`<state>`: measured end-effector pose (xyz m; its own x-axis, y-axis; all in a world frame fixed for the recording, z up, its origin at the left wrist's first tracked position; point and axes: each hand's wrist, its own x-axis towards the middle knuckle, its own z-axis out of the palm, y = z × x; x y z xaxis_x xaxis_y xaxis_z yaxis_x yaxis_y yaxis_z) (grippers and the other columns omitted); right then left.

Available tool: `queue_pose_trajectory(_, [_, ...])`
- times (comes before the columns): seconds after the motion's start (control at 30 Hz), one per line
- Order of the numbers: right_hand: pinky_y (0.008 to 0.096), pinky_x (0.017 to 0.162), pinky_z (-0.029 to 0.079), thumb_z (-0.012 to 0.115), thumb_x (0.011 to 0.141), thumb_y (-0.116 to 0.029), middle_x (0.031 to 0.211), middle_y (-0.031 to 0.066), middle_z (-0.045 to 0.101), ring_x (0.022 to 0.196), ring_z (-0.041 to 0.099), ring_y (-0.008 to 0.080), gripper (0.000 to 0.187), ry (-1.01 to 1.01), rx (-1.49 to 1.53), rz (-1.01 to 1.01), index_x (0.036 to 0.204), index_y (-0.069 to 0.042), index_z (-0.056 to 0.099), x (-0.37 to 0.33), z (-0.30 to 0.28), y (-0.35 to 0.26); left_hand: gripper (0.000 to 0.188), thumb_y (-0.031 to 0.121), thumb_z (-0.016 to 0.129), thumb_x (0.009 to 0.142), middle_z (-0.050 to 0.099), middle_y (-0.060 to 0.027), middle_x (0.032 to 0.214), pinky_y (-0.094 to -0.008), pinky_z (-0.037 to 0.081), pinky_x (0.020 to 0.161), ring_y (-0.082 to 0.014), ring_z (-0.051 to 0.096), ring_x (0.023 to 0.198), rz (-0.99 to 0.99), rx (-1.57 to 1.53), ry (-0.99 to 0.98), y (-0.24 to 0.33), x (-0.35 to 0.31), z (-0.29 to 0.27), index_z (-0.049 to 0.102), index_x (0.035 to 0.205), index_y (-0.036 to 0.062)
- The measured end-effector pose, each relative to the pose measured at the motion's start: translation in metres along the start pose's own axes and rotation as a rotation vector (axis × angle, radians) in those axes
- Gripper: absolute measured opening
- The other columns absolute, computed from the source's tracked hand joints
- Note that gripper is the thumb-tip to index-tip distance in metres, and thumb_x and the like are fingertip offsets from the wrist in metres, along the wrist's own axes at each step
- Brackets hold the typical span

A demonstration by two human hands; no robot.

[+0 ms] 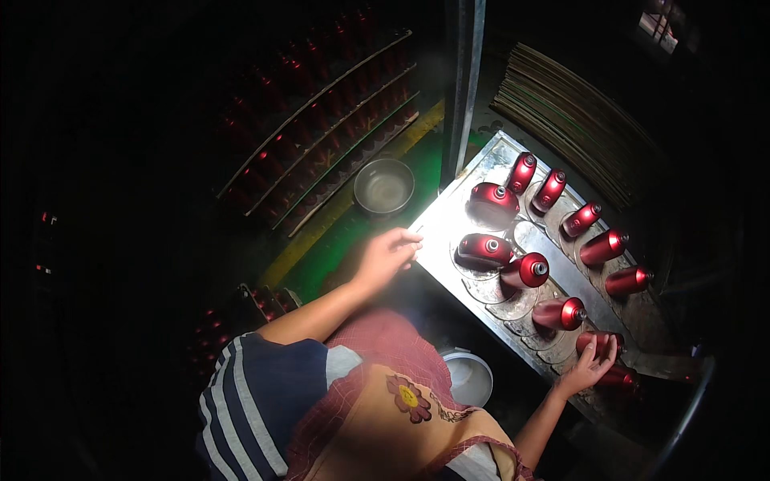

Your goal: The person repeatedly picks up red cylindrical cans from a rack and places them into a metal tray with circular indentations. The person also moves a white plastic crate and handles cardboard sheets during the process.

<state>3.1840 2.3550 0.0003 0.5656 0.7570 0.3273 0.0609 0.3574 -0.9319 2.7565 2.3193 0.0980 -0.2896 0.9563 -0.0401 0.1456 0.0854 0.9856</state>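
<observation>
Shiny red bottles with narrow necks stand along a brightly lit metal table (437, 232), among them one rounded bottle (493, 204) at its far left. My left hand (389, 258) is at the table's left edge, its fingers curled together. Whatever they hold, if anything, is hidden. Over at the near right, my right hand (589, 372) has its fingers apart against a dim red bottle (589, 342), partly covering it. Just left of that one, another red bottle (559, 313) stands upright on a round plate.
A metal post (462, 88) rises at the table's far corner. Beyond the table lies a stack of thin slats (561, 120). Racks of red bottles (301, 136) stand in the dark at left. One metal bowl (384, 187) sits past my left hand, another pale bowl (469, 379) below the table.
</observation>
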Motion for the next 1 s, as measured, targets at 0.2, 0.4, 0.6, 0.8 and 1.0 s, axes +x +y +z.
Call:
queue_pose_trajectory(0.2, [0.0354,0.091,0.055,0.051,0.093,0.009,0.130,0.0122,0.052,0.111,0.056,0.0198,0.040,-0.535,0.144,0.029,0.132,0.002,0.048,-0.099,0.121,-0.037,0.021,0.011,0.060,0.092,0.068,-0.0041,0.099,-0.0218,0.051,0.067,-0.0096,0.062,0.082,-0.279,-0.126,0.220,-0.102,-0.075,-0.145,0.065,0.110,0.0029])
queue_pose_trajectory(0.4, [0.0318,0.083,0.055,0.055,0.093,0.006,0.122,0.0099,0.055,0.099,0.061,0.0175,0.031,-0.828,0.041,0.209,0.124,0.001,0.055,-0.183,0.263,-0.077,0.021,0.015,0.064,0.090,0.067,-0.0010,0.095,-0.0216,0.048,0.061,-0.0099,0.061,0.076,-0.458,-0.213,0.514,-0.179,-0.140,-0.300,0.067,0.109,0.0076])
queue_pose_trajectory(0.6, [0.0302,0.084,0.052,0.063,0.086,0.003,0.104,0.0065,0.062,0.091,0.063,0.0152,0.027,-1.061,-0.304,0.100,0.113,-0.003,0.062,-0.263,0.415,-0.095,0.024,0.016,0.064,0.090,0.066,-0.0036,0.103,-0.0278,0.049,0.076,-0.0142,0.060,0.090,-0.621,-0.210,0.665,-0.206,-0.135,-0.481,0.066,0.113,0.0074])
queue_pose_trajectory(0.8, [0.0336,0.085,0.051,0.061,0.081,0.002,0.104,0.0106,0.059,0.095,0.062,0.0245,0.031,-1.236,-0.222,-0.135,0.111,-0.006,0.061,-0.347,0.591,-0.127,0.034,0.022,0.060,0.093,0.062,-0.0087,0.120,-0.0346,0.046,0.091,-0.0204,0.057,0.104,-0.555,-0.132,0.630,-0.211,-0.074,-0.642,0.060,0.123,0.0062])
queue_pose_trajectory(1.0, [0.0313,0.085,0.051,0.061,0.078,0.006,0.102,0.0101,0.061,0.098,0.062,0.0249,0.032,-1.487,-0.050,-0.202,0.107,-0.006,0.063,-0.420,0.766,-0.132,0.033,0.015,0.064,0.089,0.065,-0.0067,0.111,-0.0298,0.049,0.081,-0.0156,0.060,0.097,-0.458,-0.204,0.739,-0.209,-0.017,-0.749,0.062,0.122,0.0055])
